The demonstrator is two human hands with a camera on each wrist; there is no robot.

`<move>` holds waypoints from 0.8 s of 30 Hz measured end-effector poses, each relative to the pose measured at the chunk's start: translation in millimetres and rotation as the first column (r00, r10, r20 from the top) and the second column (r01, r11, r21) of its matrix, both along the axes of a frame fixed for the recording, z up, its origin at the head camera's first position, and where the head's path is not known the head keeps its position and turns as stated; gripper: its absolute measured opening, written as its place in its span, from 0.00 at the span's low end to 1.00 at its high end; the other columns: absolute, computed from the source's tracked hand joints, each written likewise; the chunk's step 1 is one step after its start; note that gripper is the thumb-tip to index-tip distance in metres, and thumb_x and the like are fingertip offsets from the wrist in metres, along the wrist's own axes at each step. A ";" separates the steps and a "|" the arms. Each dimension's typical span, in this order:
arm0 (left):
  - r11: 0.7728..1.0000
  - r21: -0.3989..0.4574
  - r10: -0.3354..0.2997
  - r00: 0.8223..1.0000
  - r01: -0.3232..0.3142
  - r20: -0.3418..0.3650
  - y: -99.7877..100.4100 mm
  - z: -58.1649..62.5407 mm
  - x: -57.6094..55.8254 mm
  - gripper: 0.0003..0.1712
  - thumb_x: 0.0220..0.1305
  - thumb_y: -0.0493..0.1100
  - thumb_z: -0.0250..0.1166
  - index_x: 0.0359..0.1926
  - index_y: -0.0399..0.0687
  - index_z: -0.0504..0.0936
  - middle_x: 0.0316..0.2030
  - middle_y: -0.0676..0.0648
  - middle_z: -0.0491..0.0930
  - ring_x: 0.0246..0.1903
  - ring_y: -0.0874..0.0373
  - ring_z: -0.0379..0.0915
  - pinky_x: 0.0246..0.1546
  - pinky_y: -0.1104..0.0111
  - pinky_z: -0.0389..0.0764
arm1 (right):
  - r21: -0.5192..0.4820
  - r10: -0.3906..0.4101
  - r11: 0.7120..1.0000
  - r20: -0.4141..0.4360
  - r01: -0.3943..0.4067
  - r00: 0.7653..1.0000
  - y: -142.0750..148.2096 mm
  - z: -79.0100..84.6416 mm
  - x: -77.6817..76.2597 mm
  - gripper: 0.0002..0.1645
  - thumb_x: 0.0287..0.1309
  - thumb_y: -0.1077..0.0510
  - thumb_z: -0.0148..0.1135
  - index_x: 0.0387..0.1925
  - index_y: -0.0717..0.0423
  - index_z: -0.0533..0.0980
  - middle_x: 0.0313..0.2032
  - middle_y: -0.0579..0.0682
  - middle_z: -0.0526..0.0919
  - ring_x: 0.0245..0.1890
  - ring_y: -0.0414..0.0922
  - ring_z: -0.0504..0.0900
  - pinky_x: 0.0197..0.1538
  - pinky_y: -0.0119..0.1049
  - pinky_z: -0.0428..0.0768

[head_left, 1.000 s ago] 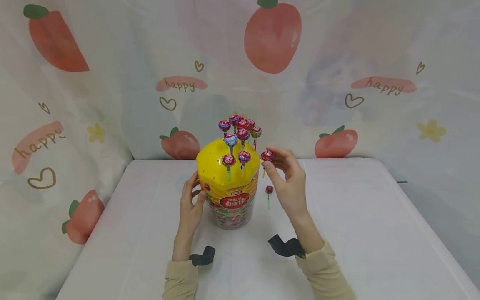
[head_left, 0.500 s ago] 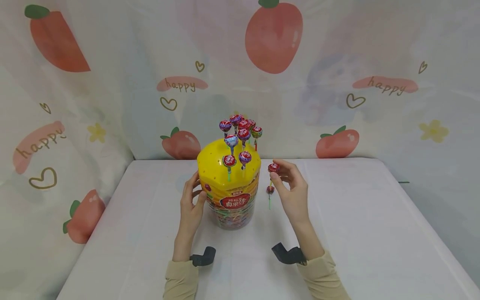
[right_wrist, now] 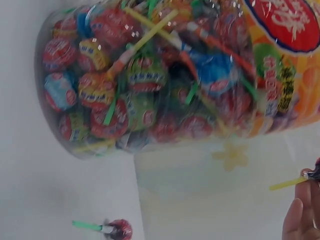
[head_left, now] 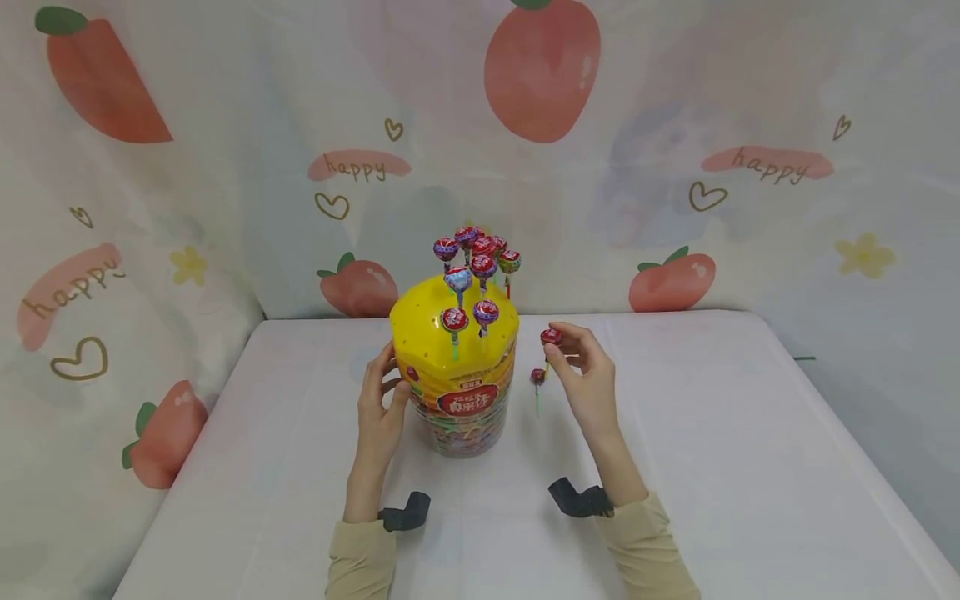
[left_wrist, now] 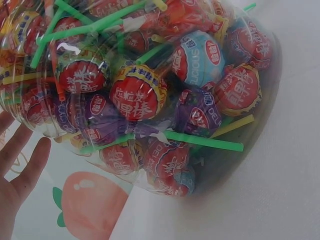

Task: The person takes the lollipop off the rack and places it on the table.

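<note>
A clear plastic tub (head_left: pixel 462 433), packed with wrapped lollipops (left_wrist: pixel 137 95), stands on the white table under a yellow lid (head_left: pixel 420 321). Several lollipops (head_left: pixel 457 281) poke upright from holes in that lid. My left hand (head_left: pixel 380 417) rests against the tub's left side, thumb toward the front and fingers extended along the wall. Right of the tub, my right hand (head_left: pixel 588 379) pinches a red-wrapped lollipop (head_left: pixel 551 336) by its head between thumb and fingers; its yellow stick (right_wrist: pixel 287 184) points down. Close beside that hand, a loose lollipop (head_left: pixel 537 376) with a green stick lies on the table.
The white-covered table (head_left: pixel 720 433) reaches back to a fabric backdrop (head_left: pixel 450 108) printed with fruit, hearts and "happy". The same fabric hangs along the left side. A black wrist mount (head_left: pixel 407 512) sits on the left forearm, another (head_left: pixel 581 500) on the right.
My right hand has moved down and slightly right with its lollipop, away from the lid's right edge. My left hand has stayed at the tub.
</note>
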State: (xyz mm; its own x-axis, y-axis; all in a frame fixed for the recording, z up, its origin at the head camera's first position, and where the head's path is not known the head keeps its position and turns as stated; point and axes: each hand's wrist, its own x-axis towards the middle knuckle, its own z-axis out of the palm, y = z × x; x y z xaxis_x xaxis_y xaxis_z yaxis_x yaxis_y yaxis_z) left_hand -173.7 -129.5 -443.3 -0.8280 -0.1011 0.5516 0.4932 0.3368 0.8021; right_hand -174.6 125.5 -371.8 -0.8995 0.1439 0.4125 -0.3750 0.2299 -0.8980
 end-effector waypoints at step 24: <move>1.000 -0.013 0.011 1.000 -0.011 0.017 5.6 18.7 10.5 0.29 0.71 0.42 0.55 0.69 0.36 0.62 0.61 0.33 0.69 0.56 0.83 0.59 0.57 0.58 0.75 | 0.014 -0.035 0.999 0.295 0.032 0.955 43.8 -84.5 -54.2 0.19 0.62 0.59 0.62 0.54 0.60 0.74 0.43 0.55 0.79 0.31 0.29 0.76 0.35 0.22 0.77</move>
